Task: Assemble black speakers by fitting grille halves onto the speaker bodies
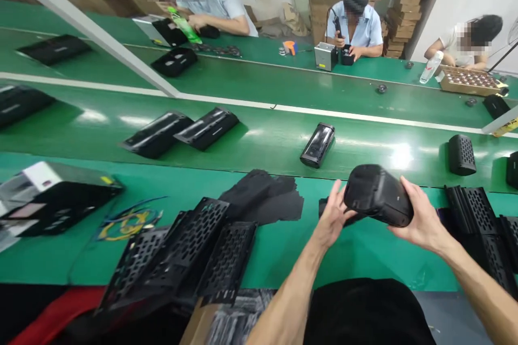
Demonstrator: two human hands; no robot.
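A black speaker housing [376, 194], rounded and slightly blurred, is held tilted above the near edge of the green conveyor. My right hand [418, 215] grips its right end, thumb on the near side and fingers around the end. At its left end is my left hand [334, 218], fingers spread apart; whether they touch the housing is hard to tell. Below and behind the hands, a dark flat piece [324, 206] lies partly hidden on the green table. Left of it rest overlapping black sheets [263, 197].
Perforated black grilles [186, 248] pile up at the left, with more panels [481, 221] at the right. A silver-and-black box [60, 194] and coiled yellow cables [129, 223] sit far left. Housings [318, 144] lie on the belt [267, 135]. Several people work across it.
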